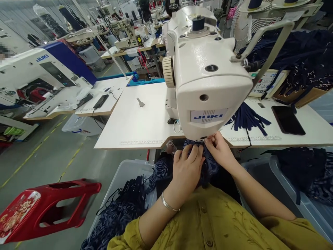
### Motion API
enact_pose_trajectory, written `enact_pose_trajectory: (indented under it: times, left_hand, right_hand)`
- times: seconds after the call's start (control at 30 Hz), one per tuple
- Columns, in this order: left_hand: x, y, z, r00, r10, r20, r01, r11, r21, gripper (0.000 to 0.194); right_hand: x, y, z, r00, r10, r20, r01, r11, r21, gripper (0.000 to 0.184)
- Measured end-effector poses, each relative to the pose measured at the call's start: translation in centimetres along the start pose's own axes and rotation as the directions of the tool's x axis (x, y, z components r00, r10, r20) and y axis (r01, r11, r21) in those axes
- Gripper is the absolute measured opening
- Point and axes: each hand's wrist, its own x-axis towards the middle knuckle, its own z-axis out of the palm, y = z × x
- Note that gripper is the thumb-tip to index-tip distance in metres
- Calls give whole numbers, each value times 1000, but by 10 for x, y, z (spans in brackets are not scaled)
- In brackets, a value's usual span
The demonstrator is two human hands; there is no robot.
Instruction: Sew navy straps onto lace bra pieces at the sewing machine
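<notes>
Dark navy patterned fabric hangs from under the head of a white sewing machine, at the front edge of its table. My left hand, with a bangle at the wrist, lies over the fabric, its fingers bent and pressing on it. My right hand pinches the fabric edge close to the needle area, thumb and fingers together. The machine head hides the needle, the presser foot and part of the right fingertips.
Navy fabric strips and a phone lie on the white table. A plastic bin of navy garments stands below on the left, another bin on the right. A red stool is on the floor.
</notes>
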Motion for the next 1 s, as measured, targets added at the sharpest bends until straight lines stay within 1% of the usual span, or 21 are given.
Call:
enact_pose_trajectory:
  times: [0.07, 0.23, 0.43, 0.7, 0.77, 0.87, 0.93, 1.0]
  left_hand:
    - [1, 3, -1, 1000, -16, 4, 16, 999, 33, 35]
    - [3, 6, -1, 999, -36, 19, 35, 997, 68, 35]
    - [4, 5, 1, 999, -35, 18, 35, 998, 48, 35]
    - [3, 3, 3, 999, -35, 1, 35, 999, 16, 35]
    - [3, 2, 4, 1000, -26, -15, 26, 999, 19, 34]
    - [3, -1, 5, 997, -9, -70, 12, 999, 40, 32]
    - [3, -4, 7, 995, 24, -98, -20, 999, 45, 32]
    - [4, -8, 10, 991, 61, -118, -56, 997, 52, 31]
  right_hand:
    - [2, -1, 1, 1000, -4, -27, 3, 999, -40, 15]
    - [6, 1, 4, 999, -37, -37, 35, 998, -45, 13]
    - [7, -1, 3, 998, -47, -45, 43, 996, -81, 12]
    - [6, -1, 3, 999, -25, -43, 19, 992, -126, 14]
    - [6, -2, 3, 998, -32, -45, 25, 988, -149, 14]
    - [6, -5, 4, 998, -35, -43, 26, 982, -189, 13]
    - [7, -8, 2, 999, -34, -34, 26, 977, -214, 14]
    - [6, -10, -2, 998, -56, -11, 52, 971, -232, 16]
